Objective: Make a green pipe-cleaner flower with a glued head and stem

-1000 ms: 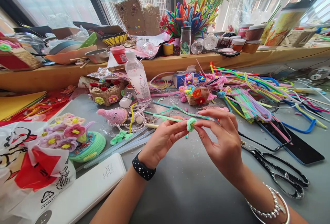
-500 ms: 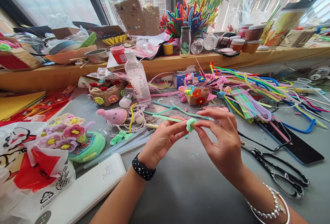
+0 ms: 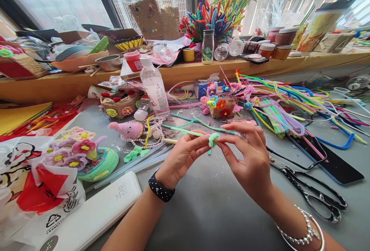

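A small mint-green pipe-cleaner flower [image 3: 213,140] is pinched between both hands above the grey table. My left hand [image 3: 185,154] grips its left side with thumb and fingers, and a straight pale green pipe cleaner [image 3: 180,131] extends leftward behind those fingers. From the right, my right hand [image 3: 250,154] pinches the flower's edge between thumb and forefinger, its other fingers raised and bent. A bit of yellow shows by the right fingertips. Left of the hands lies a loose green pipe-cleaner piece [image 3: 135,153].
Black-handled scissors [image 3: 309,189] and a phone [image 3: 326,158] lie at the right, below heaped pipe cleaners [image 3: 283,112]. A water bottle [image 3: 154,89] stands behind my left hand. A white power bank [image 3: 98,212] and a flower pot [image 3: 100,164] are at the left.
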`<action>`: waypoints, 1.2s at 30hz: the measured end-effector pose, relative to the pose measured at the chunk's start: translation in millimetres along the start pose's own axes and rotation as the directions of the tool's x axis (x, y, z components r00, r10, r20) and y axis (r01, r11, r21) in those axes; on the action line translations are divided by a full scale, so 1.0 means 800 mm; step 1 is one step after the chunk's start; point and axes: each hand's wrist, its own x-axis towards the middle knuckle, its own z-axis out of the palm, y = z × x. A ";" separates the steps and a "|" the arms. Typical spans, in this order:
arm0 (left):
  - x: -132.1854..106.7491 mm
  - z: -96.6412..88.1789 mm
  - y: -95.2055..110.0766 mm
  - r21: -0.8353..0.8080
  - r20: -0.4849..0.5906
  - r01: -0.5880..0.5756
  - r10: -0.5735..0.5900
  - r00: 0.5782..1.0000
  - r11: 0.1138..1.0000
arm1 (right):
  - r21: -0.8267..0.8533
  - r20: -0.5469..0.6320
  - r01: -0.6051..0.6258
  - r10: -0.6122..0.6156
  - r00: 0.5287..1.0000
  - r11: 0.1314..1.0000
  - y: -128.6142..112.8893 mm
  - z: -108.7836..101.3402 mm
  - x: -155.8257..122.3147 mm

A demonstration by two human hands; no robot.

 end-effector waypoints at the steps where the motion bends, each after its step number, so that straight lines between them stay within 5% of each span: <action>1: 0.000 0.000 0.000 -0.001 -0.001 0.001 -0.001 1.000 1.000 | 0.002 -0.002 -0.004 0.004 1.000 1.000 0.000 0.000 0.000; 11: 0.000 -0.002 -0.001 -0.010 0.007 -0.014 0.014 1.000 1.000 | 0.025 -0.012 -0.098 0.098 0.995 0.995 0.001 -0.006 0.001; 36: 0.000 -0.002 -0.002 0.017 -0.006 -0.005 0.005 1.000 1.000 | 0.011 0.017 -0.035 0.035 0.999 0.999 0.002 -0.001 0.000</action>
